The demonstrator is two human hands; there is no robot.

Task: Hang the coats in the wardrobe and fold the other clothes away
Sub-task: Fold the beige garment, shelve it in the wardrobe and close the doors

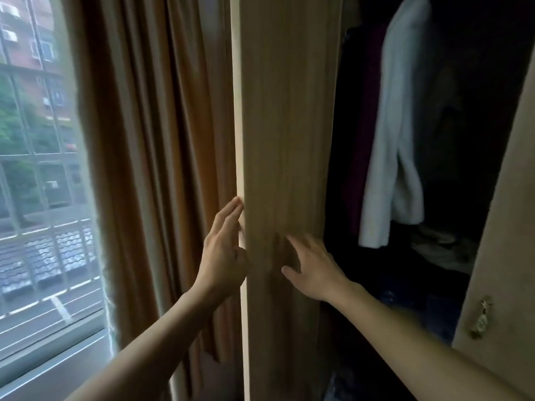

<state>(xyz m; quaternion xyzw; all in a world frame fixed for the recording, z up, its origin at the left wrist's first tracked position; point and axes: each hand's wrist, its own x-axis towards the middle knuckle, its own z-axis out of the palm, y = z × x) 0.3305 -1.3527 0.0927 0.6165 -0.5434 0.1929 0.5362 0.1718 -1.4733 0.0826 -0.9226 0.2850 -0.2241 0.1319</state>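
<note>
Left hand (224, 250), fingers straight and together, touches the door (286, 125) edge beside the curtain (162, 125). Right hand (315, 270), fingers spread, presses its face. A white coat (396, 134) hangs inside the dark wardrobe (474, 82); window (34, 175) far left.

I can read no text, label, brand, number or sign from here: nothing on the wardrobe door (289, 125), the white coat (402, 111) hanging inside, or the blurred apartment block (31, 39) beyond the window (37, 157).
</note>
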